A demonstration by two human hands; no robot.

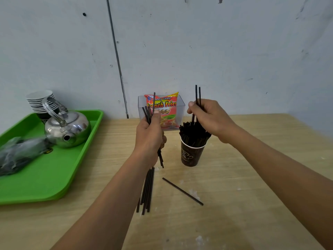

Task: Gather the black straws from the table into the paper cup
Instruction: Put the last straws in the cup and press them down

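A dark brown paper cup [191, 156] stands on the wooden table [252, 195], packed with several black straws [193, 133]. My right hand [210, 118] is just above the cup, pinching two upright black straws [197, 94] whose lower ends dip among those in the cup. Left of the cup, my left hand [149, 136] is closed around a small bundle of black straws [148, 112], held upright above the table. A group of several straws [147, 190] lies on the table below my left hand. One single straw [182, 191] lies diagonally to their right.
A green tray [45, 177] at the left holds a steel kettle [67, 129], stacked paper cups [40, 101] and a dark plastic bag [19, 154]. A clear box [181, 109] with a French Fries snack packet [164, 110] stands against the wall behind the cup.
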